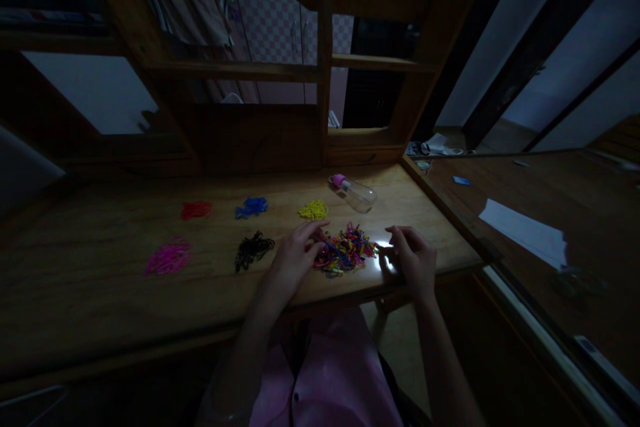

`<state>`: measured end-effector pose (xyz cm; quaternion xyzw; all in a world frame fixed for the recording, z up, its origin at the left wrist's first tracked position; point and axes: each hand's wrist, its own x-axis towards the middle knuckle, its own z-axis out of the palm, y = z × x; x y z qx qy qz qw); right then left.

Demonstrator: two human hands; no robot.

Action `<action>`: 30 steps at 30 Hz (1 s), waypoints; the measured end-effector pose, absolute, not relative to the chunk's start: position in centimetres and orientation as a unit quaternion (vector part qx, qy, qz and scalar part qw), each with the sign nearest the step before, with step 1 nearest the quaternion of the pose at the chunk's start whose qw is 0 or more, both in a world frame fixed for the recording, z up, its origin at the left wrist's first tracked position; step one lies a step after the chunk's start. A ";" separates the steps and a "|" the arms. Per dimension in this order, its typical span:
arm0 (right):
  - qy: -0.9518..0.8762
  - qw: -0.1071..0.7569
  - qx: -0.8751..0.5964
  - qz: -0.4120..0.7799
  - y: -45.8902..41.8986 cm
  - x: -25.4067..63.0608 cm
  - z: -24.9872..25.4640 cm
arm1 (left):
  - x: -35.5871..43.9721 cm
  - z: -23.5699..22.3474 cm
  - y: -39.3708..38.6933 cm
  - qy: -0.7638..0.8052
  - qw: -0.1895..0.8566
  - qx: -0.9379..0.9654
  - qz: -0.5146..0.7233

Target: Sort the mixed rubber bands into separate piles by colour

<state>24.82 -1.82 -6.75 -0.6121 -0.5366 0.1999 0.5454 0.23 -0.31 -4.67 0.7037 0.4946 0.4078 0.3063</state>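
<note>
A mixed heap of small coloured rubber bands [350,250] lies on the wooden desk between my hands. My left hand [295,253] reaches into the heap's left side, thumb and fingers closing on what looks like a blue rubber band [325,238]. At the heap's right edge, my right hand [414,255] is closed with curled fingers; anything in its pinch is too small to name. Sorted piles lie to the left and behind: yellow bands [313,209], blue bands [253,207], red bands [196,209], black bands [253,250] and pink bands [169,257].
Behind the heap, a clear bottle with a pink cap [359,195] lies on its side. A wooden shelf frame [324,73] rises along the desk's back. To the right, beyond a raised edge, another surface holds white paper [525,232] and a blue card [461,181].
</note>
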 end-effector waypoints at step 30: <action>-0.537 0.541 -0.617 0.196 -1.8 24.8 -7.0 | 1.2 -4.4 -1.2 0.433 0.161 0.837 0.292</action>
